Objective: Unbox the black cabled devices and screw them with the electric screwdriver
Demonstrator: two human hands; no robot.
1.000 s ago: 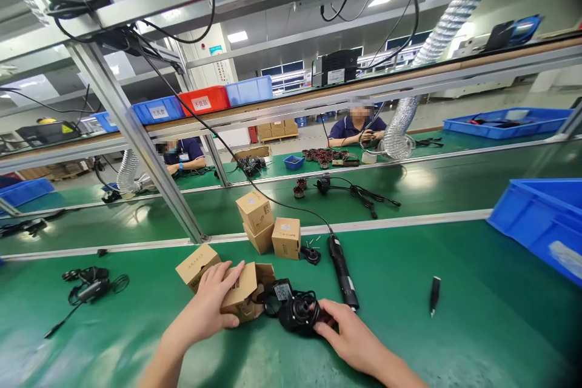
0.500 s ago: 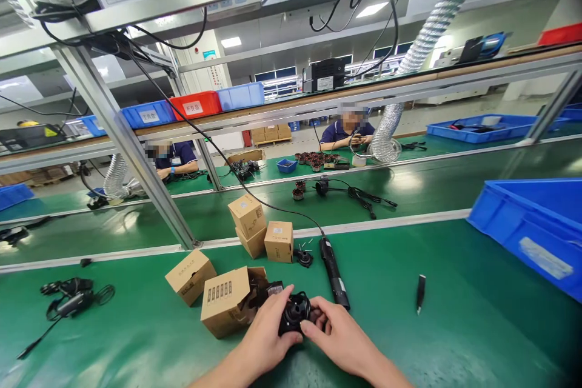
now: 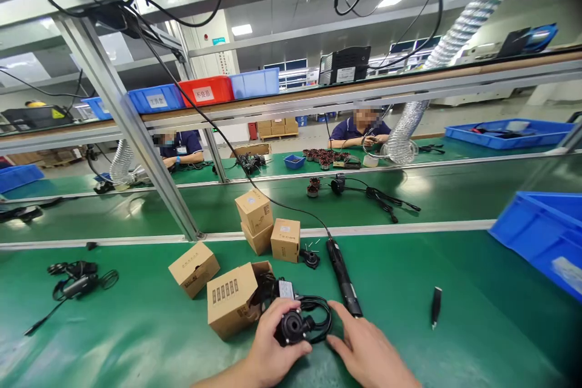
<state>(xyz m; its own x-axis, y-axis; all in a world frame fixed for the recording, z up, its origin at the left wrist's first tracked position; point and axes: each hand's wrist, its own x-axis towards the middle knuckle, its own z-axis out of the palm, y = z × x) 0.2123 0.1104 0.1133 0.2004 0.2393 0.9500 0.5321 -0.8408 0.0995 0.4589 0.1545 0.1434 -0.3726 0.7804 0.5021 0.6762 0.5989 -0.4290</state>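
My left hand (image 3: 271, 342) grips a small black pump (image 3: 293, 326) by its sides, thumb below and fingers above. The pump has a round cover with a raised ring in the middle and small screws at its rim. A coiled black cable (image 3: 326, 318) loops out to its right. My right hand (image 3: 364, 345) is beside that loop, thumb and forefinger apart around its outer edge; whether they touch it I cannot tell. An opened cardboard box (image 3: 231, 300) lies left of the pump, with a labelled black part (image 3: 285, 289) at its mouth.
A black electric screwdriver (image 3: 343, 279) lies behind my right hand. Near it are a round black cover (image 3: 310, 259) and loose screws. Closed cartons (image 3: 285, 240) stand behind. At right are a small black-handled tool (image 3: 436, 308) and a blue bin (image 3: 536, 236). Two people sit across the bench.
The pump now faces up in my left hand, and its coiled cable shows more. My right hand has moved right, away from the pump's body, and its fingers have spread. The view has shifted slightly.
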